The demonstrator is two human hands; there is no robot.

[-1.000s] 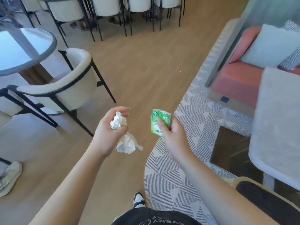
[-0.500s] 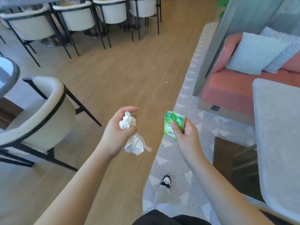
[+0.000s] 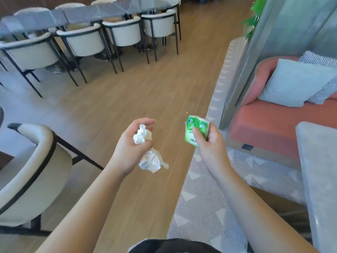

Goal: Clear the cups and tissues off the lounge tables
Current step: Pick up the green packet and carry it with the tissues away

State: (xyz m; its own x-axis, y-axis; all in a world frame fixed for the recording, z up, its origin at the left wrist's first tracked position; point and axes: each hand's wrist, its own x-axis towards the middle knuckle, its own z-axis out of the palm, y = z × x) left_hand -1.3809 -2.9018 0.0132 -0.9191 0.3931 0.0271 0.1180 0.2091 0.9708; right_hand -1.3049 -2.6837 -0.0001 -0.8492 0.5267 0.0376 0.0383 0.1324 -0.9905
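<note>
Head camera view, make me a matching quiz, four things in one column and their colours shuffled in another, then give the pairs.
Things:
1. crumpled tissue in the left hand
2. tissue pack in the right hand
3. sofa
4. cushion

Colours:
A. green
B. pale blue-grey
C. white
D. coral pink

Pairs: 1-C, 2-A, 3-D, 4-B

View swung rightward and forward over the last second: the round glass worktop at left has been lost from view, and the row of white chairs [image 3: 120, 33] is seen fuller and closer. More of the pink sofa [image 3: 269, 123] and a green plant [image 3: 255, 17] have been brought into frame. The shoe seen below has been lost from view.
</note>
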